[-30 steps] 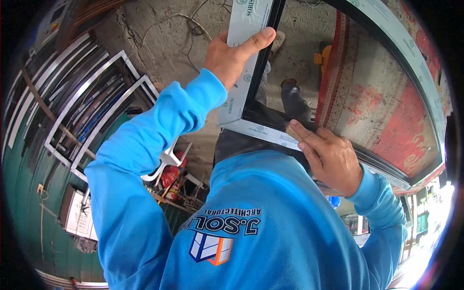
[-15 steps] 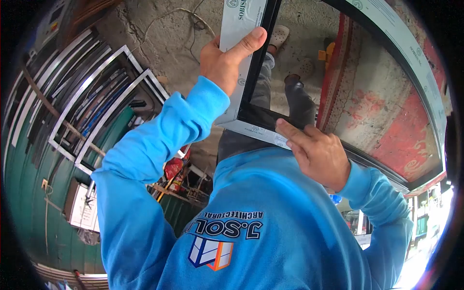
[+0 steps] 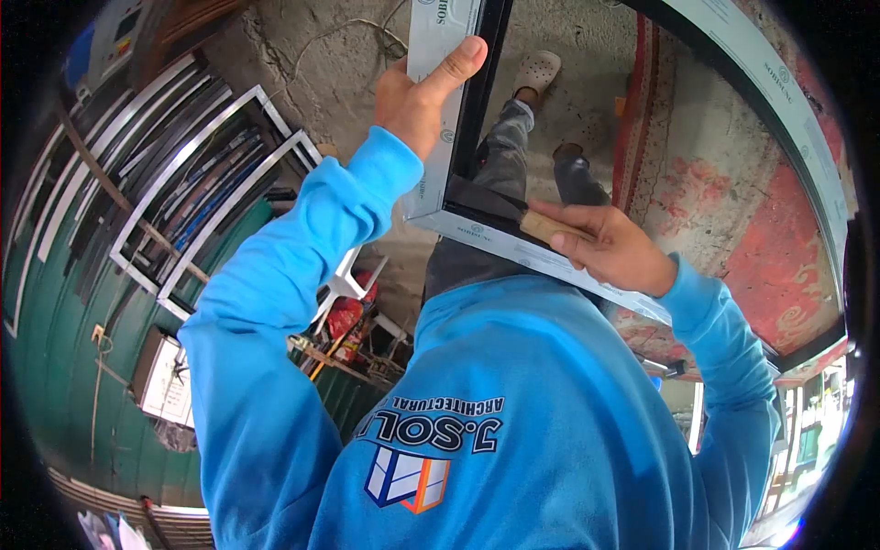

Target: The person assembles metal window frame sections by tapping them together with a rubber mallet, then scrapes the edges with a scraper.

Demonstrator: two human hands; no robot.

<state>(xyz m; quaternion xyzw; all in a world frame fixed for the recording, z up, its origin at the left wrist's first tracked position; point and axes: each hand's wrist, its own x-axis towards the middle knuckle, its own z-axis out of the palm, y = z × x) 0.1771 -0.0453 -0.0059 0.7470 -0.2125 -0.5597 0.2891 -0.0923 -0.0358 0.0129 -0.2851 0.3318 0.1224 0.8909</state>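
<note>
A large window frame (image 3: 428, 137) covered in grey-white printed protective film, with a black inner edge, stands in front of my torso. My left hand (image 3: 417, 96) is closed round its left side bar, thumb lying over the film. In my right hand (image 3: 610, 243) is a wooden-handled tool (image 3: 543, 225), gripped with the fingers along the handle. A dark flat blade seems to run from the handle toward the frame's near left corner, against the black inner edge, though its outline is hard to separate. The frame's near bar (image 3: 490, 233) passes beneath my right hand.
Metal and dark profiles (image 3: 174, 165) lie stacked at the left with a silver rectangular frame (image 3: 137, 234). A white plastic stool (image 3: 348, 280) and clutter stand below them. Through the frame show my legs, a shoe (image 3: 538, 71) and a worn red-patterned floor covering (image 3: 761, 220).
My right hand has turned and lifted slightly, so the wooden handle now shows. The frame has shifted a little left and up in view. My left hand keeps its hold.
</note>
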